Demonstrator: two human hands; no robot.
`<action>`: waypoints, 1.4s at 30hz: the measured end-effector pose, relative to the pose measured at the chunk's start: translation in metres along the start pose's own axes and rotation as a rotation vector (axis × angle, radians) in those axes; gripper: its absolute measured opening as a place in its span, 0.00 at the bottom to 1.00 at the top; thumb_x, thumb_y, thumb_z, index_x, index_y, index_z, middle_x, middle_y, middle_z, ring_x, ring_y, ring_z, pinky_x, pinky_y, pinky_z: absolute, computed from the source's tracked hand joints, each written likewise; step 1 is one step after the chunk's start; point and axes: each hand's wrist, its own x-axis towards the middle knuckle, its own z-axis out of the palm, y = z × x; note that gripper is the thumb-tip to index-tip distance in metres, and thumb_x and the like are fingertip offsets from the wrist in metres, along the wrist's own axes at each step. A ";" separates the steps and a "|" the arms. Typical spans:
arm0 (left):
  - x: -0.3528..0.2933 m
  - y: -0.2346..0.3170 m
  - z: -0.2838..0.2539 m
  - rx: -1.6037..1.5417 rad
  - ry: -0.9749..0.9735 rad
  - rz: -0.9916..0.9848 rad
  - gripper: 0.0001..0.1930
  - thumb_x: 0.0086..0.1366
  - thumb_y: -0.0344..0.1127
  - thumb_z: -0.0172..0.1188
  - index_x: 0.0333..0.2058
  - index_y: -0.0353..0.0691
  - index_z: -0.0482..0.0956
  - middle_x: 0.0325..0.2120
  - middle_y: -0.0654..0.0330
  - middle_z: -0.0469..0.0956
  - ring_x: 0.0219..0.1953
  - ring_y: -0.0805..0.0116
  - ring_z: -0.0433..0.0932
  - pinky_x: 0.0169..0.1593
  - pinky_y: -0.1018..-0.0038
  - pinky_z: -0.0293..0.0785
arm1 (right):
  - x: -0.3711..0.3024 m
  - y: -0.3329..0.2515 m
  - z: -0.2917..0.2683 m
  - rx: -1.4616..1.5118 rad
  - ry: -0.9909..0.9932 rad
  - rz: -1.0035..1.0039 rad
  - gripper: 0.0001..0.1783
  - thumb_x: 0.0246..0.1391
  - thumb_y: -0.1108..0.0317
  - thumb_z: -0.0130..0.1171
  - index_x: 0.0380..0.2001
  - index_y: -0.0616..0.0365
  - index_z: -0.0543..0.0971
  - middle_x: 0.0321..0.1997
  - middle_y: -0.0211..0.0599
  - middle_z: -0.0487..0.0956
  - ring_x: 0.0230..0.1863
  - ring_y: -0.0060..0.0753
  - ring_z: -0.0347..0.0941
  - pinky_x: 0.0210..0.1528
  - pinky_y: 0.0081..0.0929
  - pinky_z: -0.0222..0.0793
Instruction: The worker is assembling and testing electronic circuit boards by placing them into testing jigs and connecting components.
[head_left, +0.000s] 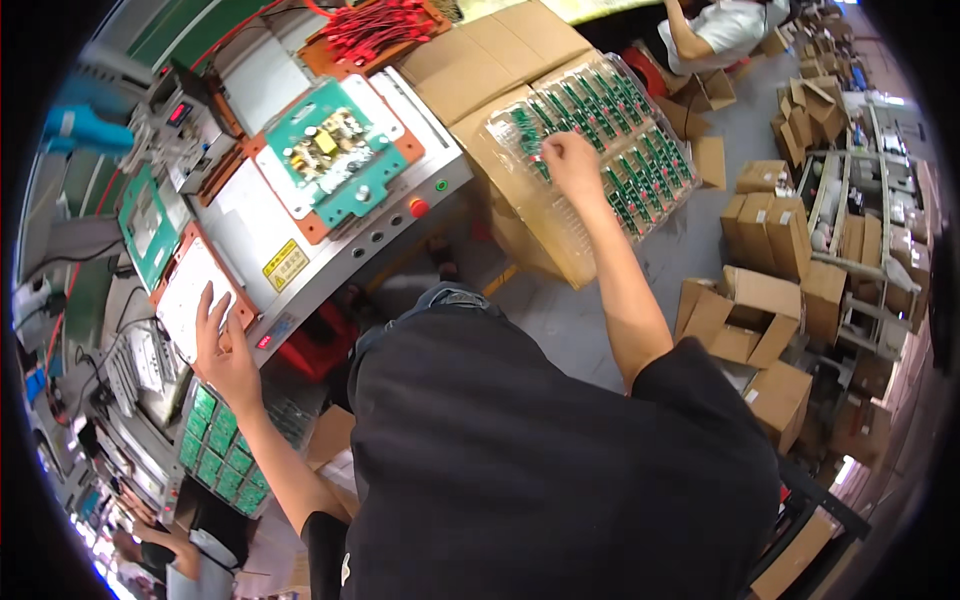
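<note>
My left hand is open, its fingers spread over a white plate with a red-brown border at the left end of the grey bench machine. My right hand reaches over a clear plastic tray filled with rows of narrow green circuit boards. Its fingers are pinched together near the tray's left end, and whatever lies between them is hidden. Between my hands, a green fixture plate on the machine carries a board crowded with components.
The machine's front panel has a red button and a green one. Cardboard boxes are piled at right. Red wires lie at the far edge. Another tray of green boards sits at lower left. Other people work nearby.
</note>
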 end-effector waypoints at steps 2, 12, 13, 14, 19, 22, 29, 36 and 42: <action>-0.013 0.015 0.007 -0.040 0.027 -0.005 0.12 0.67 0.22 0.56 0.48 0.33 0.81 0.58 0.51 0.75 0.53 0.65 0.78 0.52 0.73 0.76 | 0.003 -0.030 -0.028 0.327 -0.160 0.318 0.10 0.61 0.66 0.57 0.33 0.62 0.80 0.26 0.34 0.77 0.30 0.26 0.76 0.33 0.27 0.75; 0.014 0.107 0.018 0.089 -0.286 0.615 0.20 0.50 0.26 0.67 0.46 0.42 0.81 0.52 0.57 0.77 0.56 0.50 0.73 0.55 0.60 0.74 | 0.012 -0.244 -0.033 0.690 -1.504 0.006 0.09 0.65 0.66 0.54 0.39 0.61 0.75 0.36 0.31 0.74 0.34 0.21 0.75 0.35 0.21 0.77; 0.012 0.091 0.017 0.009 -0.200 0.560 0.19 0.52 0.27 0.65 0.45 0.42 0.81 0.47 0.57 0.79 0.53 0.51 0.74 0.53 0.61 0.74 | 0.018 -0.260 -0.018 0.624 -1.578 0.135 0.11 0.65 0.62 0.54 0.41 0.60 0.76 0.39 0.32 0.75 0.33 0.23 0.75 0.35 0.22 0.79; 0.011 0.071 0.008 0.066 -0.201 0.503 0.15 0.53 0.26 0.65 0.42 0.41 0.82 0.45 0.58 0.80 0.50 0.52 0.75 0.51 0.62 0.75 | 0.018 -0.264 0.009 0.729 -1.543 0.147 0.15 0.66 0.59 0.53 0.44 0.60 0.77 0.42 0.33 0.76 0.38 0.25 0.76 0.36 0.23 0.81; 0.032 -0.006 0.014 -0.212 0.070 -0.018 0.06 0.58 0.26 0.66 0.36 0.35 0.84 0.36 0.58 0.83 0.39 0.62 0.80 0.44 0.71 0.76 | 0.012 -0.309 0.102 0.632 -1.150 -0.303 0.18 0.64 0.61 0.57 0.53 0.58 0.78 0.50 0.33 0.79 0.49 0.23 0.75 0.45 0.25 0.75; 0.037 -0.020 0.018 -0.303 0.036 -0.149 0.07 0.60 0.26 0.65 0.38 0.35 0.85 0.38 0.58 0.84 0.40 0.65 0.81 0.45 0.73 0.76 | 0.004 -0.314 0.116 0.518 -1.068 -0.374 0.16 0.61 0.64 0.61 0.49 0.59 0.81 0.44 0.33 0.81 0.45 0.22 0.76 0.44 0.23 0.74; 0.022 -0.034 0.026 -0.188 -0.028 -0.001 0.09 0.61 0.26 0.65 0.41 0.34 0.84 0.45 0.55 0.83 0.48 0.62 0.81 0.52 0.70 0.76 | 0.005 -0.298 0.119 0.365 -0.859 -0.759 0.16 0.54 0.70 0.65 0.47 0.55 0.82 0.39 0.34 0.82 0.31 0.25 0.71 0.38 0.24 0.72; 0.003 -0.030 0.027 -0.038 -0.041 0.232 0.10 0.58 0.25 0.65 0.40 0.33 0.82 0.44 0.56 0.81 0.51 0.55 0.76 0.54 0.65 0.73 | 0.002 -0.287 0.119 0.415 -0.852 -0.906 0.17 0.50 0.71 0.67 0.45 0.56 0.81 0.43 0.36 0.81 0.45 0.41 0.75 0.53 0.36 0.71; -0.003 -0.014 0.027 0.068 0.100 0.204 0.10 0.56 0.25 0.67 0.38 0.35 0.83 0.45 0.56 0.80 0.51 0.54 0.76 0.54 0.63 0.72 | 0.020 -0.294 0.112 0.365 -0.812 -1.037 0.20 0.51 0.71 0.67 0.50 0.54 0.79 0.51 0.36 0.80 0.53 0.40 0.73 0.56 0.36 0.71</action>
